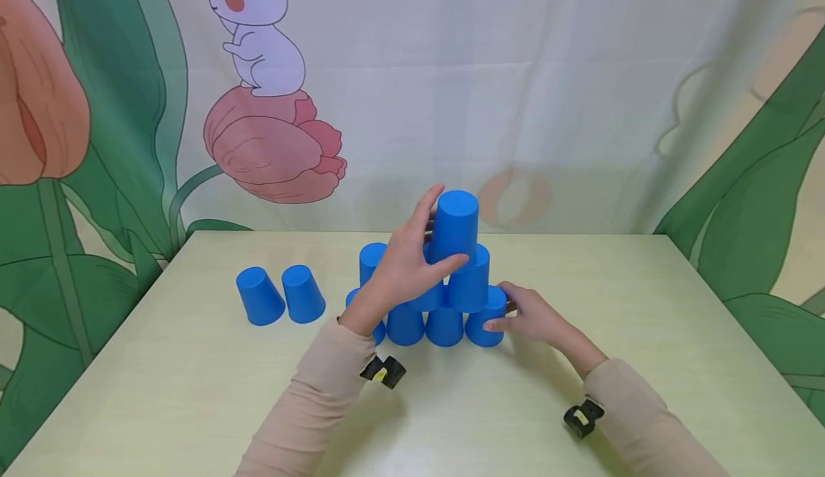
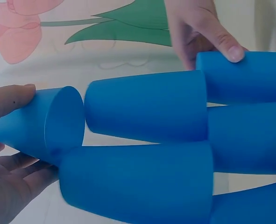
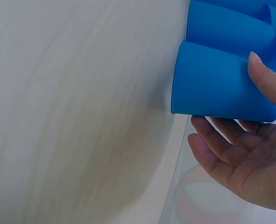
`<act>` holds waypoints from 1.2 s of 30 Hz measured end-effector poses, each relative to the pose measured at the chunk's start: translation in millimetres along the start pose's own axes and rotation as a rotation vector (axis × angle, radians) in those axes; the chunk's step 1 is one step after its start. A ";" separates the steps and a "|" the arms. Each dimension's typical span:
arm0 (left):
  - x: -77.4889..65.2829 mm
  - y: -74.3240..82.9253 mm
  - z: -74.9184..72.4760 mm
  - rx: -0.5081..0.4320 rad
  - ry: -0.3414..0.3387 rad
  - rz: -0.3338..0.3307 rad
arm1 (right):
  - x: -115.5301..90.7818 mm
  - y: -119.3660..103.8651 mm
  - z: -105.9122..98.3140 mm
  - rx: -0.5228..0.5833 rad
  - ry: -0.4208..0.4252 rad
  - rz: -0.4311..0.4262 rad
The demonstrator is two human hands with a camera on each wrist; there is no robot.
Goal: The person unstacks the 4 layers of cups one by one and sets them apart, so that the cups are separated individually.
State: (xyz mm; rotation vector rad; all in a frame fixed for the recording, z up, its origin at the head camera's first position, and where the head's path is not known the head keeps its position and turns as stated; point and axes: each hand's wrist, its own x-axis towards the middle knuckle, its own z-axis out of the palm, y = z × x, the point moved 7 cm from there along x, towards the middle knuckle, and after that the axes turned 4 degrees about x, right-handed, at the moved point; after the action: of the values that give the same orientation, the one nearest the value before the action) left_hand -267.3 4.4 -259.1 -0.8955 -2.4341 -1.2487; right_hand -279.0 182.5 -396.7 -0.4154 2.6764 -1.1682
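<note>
My left hand (image 1: 406, 262) holds an upside-down blue cup (image 1: 456, 226) at the top of a stack of blue cups, thumb on the near side. In the left wrist view, this held cup's (image 2: 30, 121) open rim faces the bases of two second-row cups, very near or touching them. Low on the right, my right hand (image 1: 535, 312) has its thumb and fingers around the end cup (image 1: 485, 323) of the bottom row. The right wrist view shows the thumb on one side of that cup (image 3: 222, 84) and the fingers along the other. My left hand hides part of the stack.
Two more upside-down blue cups (image 1: 261, 296) (image 1: 304, 294) stand apart at the left on the pale table (image 1: 193, 391). Behind the table's far edge hangs a printed curtain (image 1: 412, 104) with flowers and a white animal. A black wrist camera (image 1: 384, 371) sits on the left sleeve.
</note>
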 end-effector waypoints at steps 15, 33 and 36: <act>-14.9 13.8 -29.5 0.011 0.067 0.104 | -0.2 -1.3 0.3 -0.011 0.004 0.002; -36.2 10.7 -83.1 0.084 0.154 0.115 | -0.7 -1.9 -1.2 -0.011 0.005 -0.002; -39.7 7.3 -92.6 0.079 0.170 0.090 | -0.1 -1.9 -0.4 -0.015 0.004 -0.009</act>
State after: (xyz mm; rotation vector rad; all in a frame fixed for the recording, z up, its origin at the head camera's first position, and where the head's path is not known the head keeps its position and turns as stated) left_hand -236.2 -82.7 -218.5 -0.8311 -2.2681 -1.1399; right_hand -278.7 181.5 -395.0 -0.4279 2.6907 -1.1538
